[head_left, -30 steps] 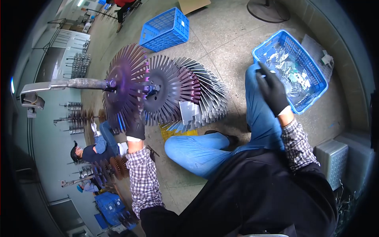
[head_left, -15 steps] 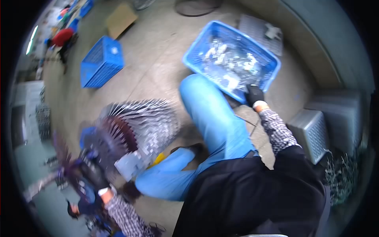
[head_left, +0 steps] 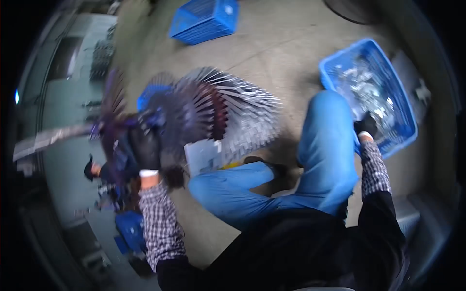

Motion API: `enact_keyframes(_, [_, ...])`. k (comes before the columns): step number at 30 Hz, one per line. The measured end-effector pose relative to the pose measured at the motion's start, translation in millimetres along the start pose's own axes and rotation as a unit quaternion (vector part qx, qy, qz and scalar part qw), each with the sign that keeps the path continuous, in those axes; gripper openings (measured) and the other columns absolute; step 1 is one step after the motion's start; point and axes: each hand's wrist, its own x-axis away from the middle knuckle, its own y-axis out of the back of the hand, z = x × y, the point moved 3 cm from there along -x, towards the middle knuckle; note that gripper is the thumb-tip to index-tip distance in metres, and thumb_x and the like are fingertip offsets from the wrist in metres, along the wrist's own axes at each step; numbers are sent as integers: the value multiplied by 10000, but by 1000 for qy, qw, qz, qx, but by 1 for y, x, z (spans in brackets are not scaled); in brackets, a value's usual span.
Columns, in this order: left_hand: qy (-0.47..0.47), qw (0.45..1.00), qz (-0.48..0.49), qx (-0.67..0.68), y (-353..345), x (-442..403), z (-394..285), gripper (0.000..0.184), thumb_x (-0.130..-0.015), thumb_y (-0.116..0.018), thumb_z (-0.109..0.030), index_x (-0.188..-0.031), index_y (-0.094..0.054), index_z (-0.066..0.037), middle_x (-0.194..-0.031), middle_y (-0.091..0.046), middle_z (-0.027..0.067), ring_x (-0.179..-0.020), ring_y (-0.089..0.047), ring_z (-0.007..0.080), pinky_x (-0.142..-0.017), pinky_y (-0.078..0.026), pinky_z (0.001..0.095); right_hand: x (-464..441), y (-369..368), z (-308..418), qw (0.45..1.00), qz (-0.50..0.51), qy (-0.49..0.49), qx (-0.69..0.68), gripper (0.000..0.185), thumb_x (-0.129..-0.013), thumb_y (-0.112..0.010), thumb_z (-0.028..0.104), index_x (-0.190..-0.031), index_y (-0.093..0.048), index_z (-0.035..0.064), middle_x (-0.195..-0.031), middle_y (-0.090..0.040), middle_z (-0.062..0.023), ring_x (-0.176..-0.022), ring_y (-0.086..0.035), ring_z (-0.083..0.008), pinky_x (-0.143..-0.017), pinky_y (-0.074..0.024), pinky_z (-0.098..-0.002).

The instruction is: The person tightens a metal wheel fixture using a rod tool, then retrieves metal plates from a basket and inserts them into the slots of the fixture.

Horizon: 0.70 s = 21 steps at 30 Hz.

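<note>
My left hand (head_left: 145, 148), in a black glove, is up against a rack of thin pieces fanned out around a central pole (head_left: 58, 138). Blur hides its fingers, so whether it grips anything cannot be made out. Nearest to it the fanned pieces (head_left: 182, 116) look dark purple; beyond a dark red ring (head_left: 219, 112) come rows of silvery pieces (head_left: 252, 114). My right hand (head_left: 366, 127), also black-gloved, reaches over the near rim of a blue plastic basket (head_left: 405, 87). Shiny, clear or silvery small pieces (head_left: 364, 87) lie heaped inside, beside its fingers, which are dark and indistinct.
Another blue crate (head_left: 206, 22) stands on the floor ahead. A pale flat box-like piece (head_left: 203, 156) sits under the rack near my bent knee. Grey containers (head_left: 412, 218) are at the right. Another person in a dark cap (head_left: 91, 167) is at the left.
The view has swung left, so the rack and basket appear farther right. My left hand has moved up to the rack's pole end. My right hand stays at the basket.
</note>
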Motion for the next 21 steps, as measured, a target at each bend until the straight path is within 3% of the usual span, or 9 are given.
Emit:
enact_keyframes(4, [227, 973, -23, 29, -2, 2, -36, 410, -1192, -482, -297, -1207, -759, 4, -1096, -799, 90, -956, -737, 199, -911, -563, 319, 2, 7, -5, 999, 27, 32, 4, 717, -856, -828, 426, -1445, -652, 58, -1243, -772, -193, -1117, -741, -426, -923, -602, -499])
enact_keyframes(7, [157, 985, -15, -72, -6, 13, -20, 354, -1114, -554, -253, -1369, -670, -37, -1039, -764, 124, -809, -685, 281, -792, -535, 409, -1, 4, -34, 997, 18, 39, -71, 665, -862, -818, 440, -1388, -690, 54, -1245, -774, -200, -1121, -742, -420, -935, -599, -494])
enact_keyframes(9, [83, 981, 1, -174, -16, 21, -1, 515, -1036, -627, -209, -1532, -582, -79, -982, -729, 158, -662, -633, 364, -674, -506, 499, -5, -4, -45, 989, 15, 40, -144, 621, -869, -809, 455, -1332, -728, 49, -1246, -776, -208, -1125, -742, -414, -946, -596, -489])
enact_keyframes(10, [26, 983, -46, -175, -18, 25, 13, 561, -986, -647, -171, -1538, -576, -106, -1064, -761, 142, -726, -664, 356, -727, -538, 492, -7, -7, -50, 978, 25, 23, -204, 583, -886, -795, 471, -1266, -756, 30, -1259, -776, -216, -1144, -739, -418, -960, -590, -481])
enact_keyframes(11, [-40, 972, -10, -230, -13, 22, -10, 271, -1109, -549, -160, -1175, -763, -8, -1140, -798, 95, -1075, -721, 202, -1016, -543, 360, -18, -27, -76, 981, 17, -3, -192, 600, -903, -784, 489, -1261, -754, 9, -1181, -796, -204, -1053, -748, -424, -921, -595, -488])
enact_keyframes(14, [186, 959, 6, 213, -7, 10, -22, 406, -1154, -441, -288, -1211, -748, -28, -1165, -791, 101, -1027, -728, 244, -1035, -535, 384, 8, -3, -91, 951, -18, -33, -307, 529, -892, -818, 494, -1022, -757, -15, -886, -747, -176, -769, -664, -282, -762, -559, -457])
enact_keyframes(16, [92, 994, -17, 59, -6, 5, -18, 484, -1184, -410, -348, -1259, -747, -9, -1142, -805, 83, -978, -734, 207, -952, -538, 338, 30, 46, -78, 885, 45, -60, -459, 419, -937, -839, 353, -1080, -763, -33, -903, -728, -128, -706, -645, -212, -654, -582, -363])
enact_keyframes(19, [167, 972, -21, 165, -8, 1, -24, 474, -1208, -433, -362, -1298, -727, -1, -1175, -786, 102, -1006, -730, 229, -962, -535, 351, 57, 104, -64, 782, 43, -109, -612, 284, -966, -824, 236, -1049, -760, -27, -879, -723, -87, -648, -643, -186, -634, -595, -332])
enact_keyframes(21, [163, 971, -11, 172, -9, -4, -39, 471, -1206, -434, -353, -1326, -714, 6, -1210, -779, 118, -1043, -728, 238, -976, -536, 361, 58, 113, -71, 773, 32, -115, -623, 291, -969, -822, 245, -1045, -760, -28, -875, -722, -91, -652, -649, -186, -634, -595, -332])
